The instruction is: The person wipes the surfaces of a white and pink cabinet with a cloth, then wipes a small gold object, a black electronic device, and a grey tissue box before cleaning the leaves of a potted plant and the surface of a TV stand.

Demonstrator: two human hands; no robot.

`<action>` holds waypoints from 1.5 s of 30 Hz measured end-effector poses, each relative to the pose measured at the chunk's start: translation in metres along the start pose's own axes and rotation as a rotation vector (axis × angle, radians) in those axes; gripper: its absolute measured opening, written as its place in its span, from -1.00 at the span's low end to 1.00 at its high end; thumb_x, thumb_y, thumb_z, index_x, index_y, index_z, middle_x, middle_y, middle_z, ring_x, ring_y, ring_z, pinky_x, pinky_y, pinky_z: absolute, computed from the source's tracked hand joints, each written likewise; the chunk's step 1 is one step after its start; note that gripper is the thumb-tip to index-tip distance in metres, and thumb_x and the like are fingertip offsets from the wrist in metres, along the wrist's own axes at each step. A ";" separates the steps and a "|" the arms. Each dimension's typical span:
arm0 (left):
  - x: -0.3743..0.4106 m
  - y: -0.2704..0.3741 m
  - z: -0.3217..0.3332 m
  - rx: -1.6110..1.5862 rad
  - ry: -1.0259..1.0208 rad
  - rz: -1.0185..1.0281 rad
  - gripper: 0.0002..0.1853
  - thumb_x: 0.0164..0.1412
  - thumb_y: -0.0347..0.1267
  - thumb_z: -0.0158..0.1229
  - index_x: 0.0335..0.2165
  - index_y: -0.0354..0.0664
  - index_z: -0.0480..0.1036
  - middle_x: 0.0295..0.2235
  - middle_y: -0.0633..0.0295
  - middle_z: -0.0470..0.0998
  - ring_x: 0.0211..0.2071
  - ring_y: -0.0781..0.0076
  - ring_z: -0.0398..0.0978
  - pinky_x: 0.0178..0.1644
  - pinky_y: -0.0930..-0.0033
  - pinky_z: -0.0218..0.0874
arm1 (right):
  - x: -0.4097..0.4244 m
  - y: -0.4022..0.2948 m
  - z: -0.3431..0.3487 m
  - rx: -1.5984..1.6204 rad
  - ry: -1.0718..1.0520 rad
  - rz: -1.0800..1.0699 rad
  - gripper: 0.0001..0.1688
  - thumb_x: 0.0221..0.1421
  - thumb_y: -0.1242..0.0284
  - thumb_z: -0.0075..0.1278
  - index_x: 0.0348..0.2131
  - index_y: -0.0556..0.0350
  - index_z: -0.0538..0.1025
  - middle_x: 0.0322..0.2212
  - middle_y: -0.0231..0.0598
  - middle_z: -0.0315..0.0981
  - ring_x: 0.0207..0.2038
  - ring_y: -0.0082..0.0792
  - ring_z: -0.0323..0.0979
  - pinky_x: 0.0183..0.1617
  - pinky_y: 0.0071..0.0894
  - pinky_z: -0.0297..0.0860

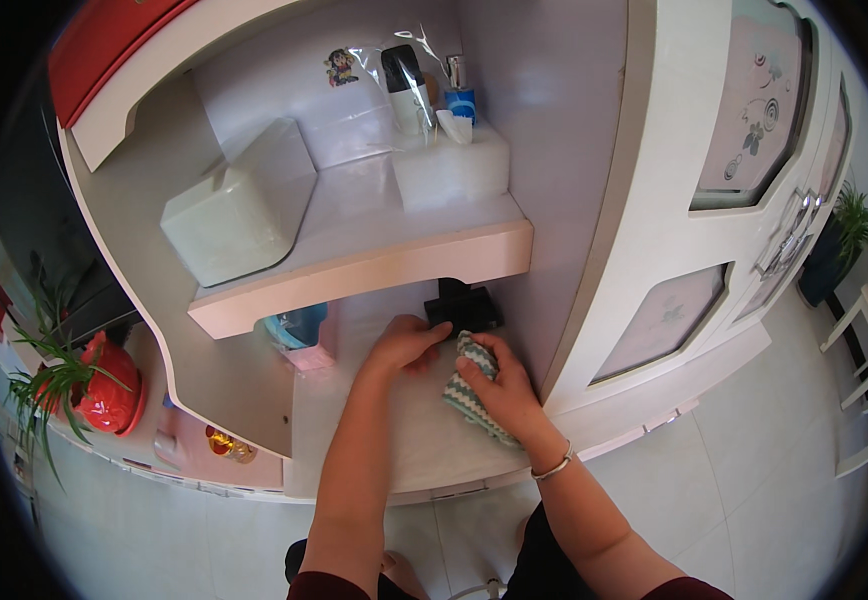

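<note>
In the lower compartment of a white cabinet, my left hand (408, 343) reaches in with its thumb at the near edge of a black object (465, 309). The object looks like plastic, and the pink shelf above partly covers it. Whether my curled fingers grip it is hidden. Just to the right, my right hand (507, 379) holds a folded green-and-white striped cloth (471, 386) over the compartment's pale base (411, 427). A bracelet (554, 463) circles my right wrist.
Left in the compartment stands a pink-and-blue container (303, 337). The pink-edged shelf (374, 270) overhead carries a white box (231, 217), a tissue box (453, 169) and bottles (408, 90). A red-potted plant (108, 386) is at left; cabinet doors (663, 322) at right.
</note>
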State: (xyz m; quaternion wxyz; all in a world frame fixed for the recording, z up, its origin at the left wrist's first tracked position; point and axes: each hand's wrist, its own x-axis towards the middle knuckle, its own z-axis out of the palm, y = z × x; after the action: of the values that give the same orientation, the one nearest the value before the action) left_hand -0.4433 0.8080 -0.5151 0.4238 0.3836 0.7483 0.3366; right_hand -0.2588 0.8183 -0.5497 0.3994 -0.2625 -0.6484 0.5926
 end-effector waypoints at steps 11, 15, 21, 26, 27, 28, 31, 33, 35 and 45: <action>0.039 -0.004 0.000 -0.650 0.177 0.060 -0.76 0.07 -0.27 0.20 -0.46 -0.21 0.37 -0.72 0.23 0.36 -0.80 0.46 0.27 -0.79 0.48 0.03 | 0.000 -0.004 -0.002 0.048 -0.020 0.061 -0.49 0.09 0.34 0.05 -0.04 0.23 0.29 -0.26 -0.24 0.38 -0.25 -0.56 0.33 -0.18 -0.57 0.33; 0.067 -0.002 0.007 -0.597 0.286 0.072 -0.77 0.08 -0.30 0.18 -0.42 -0.23 0.38 -0.70 0.18 0.38 -0.80 0.46 0.28 -0.80 0.46 0.04 | -0.001 -0.003 -0.003 -0.011 -0.021 0.053 -0.48 0.08 0.30 0.05 -0.05 0.20 0.29 -0.29 -0.15 0.42 -0.27 -0.49 0.38 -0.19 -0.50 0.35; 0.120 -0.038 -0.002 0.224 0.476 0.339 -0.65 0.03 -0.30 0.20 -0.29 -0.35 0.36 -0.57 0.06 0.47 -0.74 0.41 0.38 -0.70 0.39 0.19 | -0.002 -0.004 -0.001 -0.034 -0.065 0.053 -0.50 0.08 0.30 0.05 -0.06 0.19 0.31 -0.29 -0.15 0.43 -0.27 -0.47 0.39 -0.19 -0.49 0.35; 0.114 -0.027 0.012 0.209 0.444 0.288 -0.38 -0.07 -0.26 0.22 -0.02 -0.22 0.28 -0.13 -0.13 0.44 -0.04 0.00 0.37 0.01 0.16 0.21 | -0.002 -0.004 -0.005 -0.059 -0.067 0.048 -0.51 0.09 0.28 0.04 -0.06 0.18 0.32 -0.31 -0.17 0.44 -0.28 -0.48 0.39 -0.19 -0.49 0.35; 0.109 -0.025 0.013 0.199 0.452 0.298 -0.37 -0.07 -0.25 0.22 -0.01 -0.23 0.26 -0.15 -0.13 0.45 -0.07 0.00 0.39 -0.01 0.16 0.23 | -0.005 -0.007 -0.004 -0.041 -0.065 0.049 -0.52 0.09 0.28 0.04 -0.07 0.17 0.33 -0.32 -0.19 0.44 -0.28 -0.49 0.39 -0.20 -0.50 0.35; 0.103 -0.024 0.012 0.189 0.461 0.306 -0.36 -0.07 -0.25 0.22 -0.01 -0.25 0.24 -0.17 -0.13 0.46 -0.09 0.01 0.41 -0.03 0.16 0.24 | -0.008 -0.010 -0.002 -0.023 -0.065 0.050 -0.52 0.09 0.28 0.04 -0.07 0.17 0.34 -0.33 -0.20 0.45 -0.29 -0.50 0.38 -0.20 -0.51 0.35; 0.061 -0.007 0.014 0.122 0.405 0.261 -0.37 -0.05 -0.27 0.21 -0.01 -0.27 0.19 -0.27 -0.09 0.50 -0.20 0.01 0.46 -0.13 0.15 0.28 | -0.014 -0.020 -0.002 0.107 -0.071 0.144 -0.55 0.10 0.26 0.03 -0.09 0.15 0.37 -0.36 -0.29 0.44 -0.31 -0.58 0.36 -0.23 -0.56 0.35; 0.023 -0.002 0.022 0.103 0.383 0.352 -0.43 0.01 -0.29 0.17 -0.03 -0.26 0.19 -0.36 -0.02 0.52 -0.30 0.03 0.49 -0.22 0.14 0.29 | -0.017 -0.019 -0.004 0.161 -0.060 0.158 -0.56 0.12 0.24 0.02 -0.09 0.13 0.39 -0.42 -0.39 0.43 -0.40 -0.63 0.35 -0.34 -0.62 0.35; -0.026 -0.014 0.024 0.165 0.440 0.547 -0.50 0.06 -0.33 0.14 -0.03 -0.22 0.21 -0.44 0.08 0.51 -0.42 0.17 0.49 -0.36 0.23 0.28 | -0.023 -0.030 0.001 0.239 -0.054 0.275 -0.58 0.14 0.23 -0.01 -0.10 0.11 0.40 -0.43 -0.39 0.44 -0.43 -0.62 0.38 -0.38 -0.61 0.37; -0.214 -0.128 -0.015 0.330 1.325 0.878 -0.75 -0.01 -0.52 0.17 -0.28 -0.33 0.40 -0.42 0.12 0.45 -0.39 0.18 0.41 -0.30 0.30 0.25 | -0.053 -0.044 0.035 0.458 -0.188 0.367 -0.65 0.24 0.24 -0.20 -0.18 0.13 0.42 -0.37 -0.39 0.46 -0.38 -0.59 0.43 -0.31 -0.61 0.39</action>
State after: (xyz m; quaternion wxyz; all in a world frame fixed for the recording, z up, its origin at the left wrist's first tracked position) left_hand -0.4196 0.5600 -0.5339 -0.3399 0.4207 0.6651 0.5148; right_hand -0.2530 0.7485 -0.5168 0.2729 -0.2223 -0.4737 0.8073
